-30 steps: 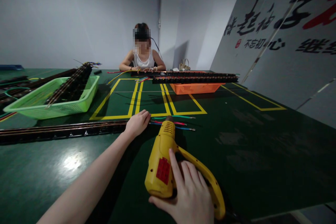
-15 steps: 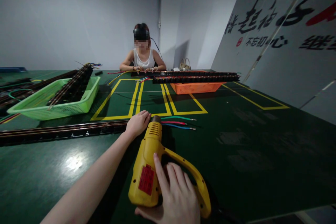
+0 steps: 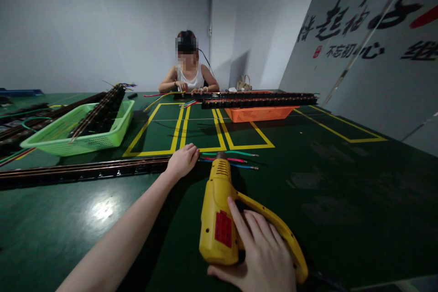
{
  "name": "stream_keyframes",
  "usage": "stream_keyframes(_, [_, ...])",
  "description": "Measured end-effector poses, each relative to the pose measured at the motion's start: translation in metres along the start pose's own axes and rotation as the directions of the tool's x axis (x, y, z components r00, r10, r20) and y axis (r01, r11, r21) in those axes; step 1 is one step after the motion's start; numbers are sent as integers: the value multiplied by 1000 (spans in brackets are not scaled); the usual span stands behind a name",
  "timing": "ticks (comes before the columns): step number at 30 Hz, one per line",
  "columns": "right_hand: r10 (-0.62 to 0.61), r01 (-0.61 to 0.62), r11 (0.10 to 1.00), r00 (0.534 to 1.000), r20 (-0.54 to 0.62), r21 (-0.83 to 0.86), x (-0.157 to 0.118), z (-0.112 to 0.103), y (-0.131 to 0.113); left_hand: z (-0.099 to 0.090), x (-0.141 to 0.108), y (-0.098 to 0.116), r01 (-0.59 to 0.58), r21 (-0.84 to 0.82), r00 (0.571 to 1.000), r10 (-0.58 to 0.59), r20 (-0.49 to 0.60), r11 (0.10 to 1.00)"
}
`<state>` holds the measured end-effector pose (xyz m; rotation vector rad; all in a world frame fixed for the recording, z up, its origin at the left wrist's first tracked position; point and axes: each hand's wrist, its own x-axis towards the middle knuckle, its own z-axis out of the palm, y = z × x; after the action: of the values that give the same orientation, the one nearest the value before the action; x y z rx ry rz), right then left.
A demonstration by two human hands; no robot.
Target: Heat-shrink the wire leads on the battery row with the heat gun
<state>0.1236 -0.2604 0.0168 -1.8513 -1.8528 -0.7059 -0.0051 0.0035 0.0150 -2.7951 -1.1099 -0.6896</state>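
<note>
Head view: the black strip (image 3: 119,169) is gripped at its end by the left hand (image 3: 185,160), while the heat gun (image 3: 219,214), clasped by the right hand (image 3: 262,248), is shifted rightward over the wires (image 3: 237,160), seemingly widening its coverage.

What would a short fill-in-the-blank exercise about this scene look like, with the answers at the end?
1. The right hand holds a heat gun whose body is coloured ____.
2. The left hand is at the end of a long black strip.  The wires beyond that hand are green, red and ____.
3. The basket beneath the far strips is coloured ____.

Missing words: yellow; blue; orange.
</note>
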Motion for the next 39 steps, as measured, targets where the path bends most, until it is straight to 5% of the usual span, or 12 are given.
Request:
stream_keyframes(11, [217,-197,971,964,155,-134,-17,-2,28,-1,-1,1,-12,-20,1000,12,-6,1000])
stream_keyframes(19, [216,-189,957,971,103,-222,-24,-5,36,-3,0,4,-8,43,999,6,49,999])
stream_keyframes(27, [196,-191,960,981,2,-205,-21,2,16,-2,2,5,-11,48,998,8,63,999])
stream_keyframes(39, [134,-133,991,989,69,-16,-7,19,-29,-5,2,8,8,74,998,-14,69,997])
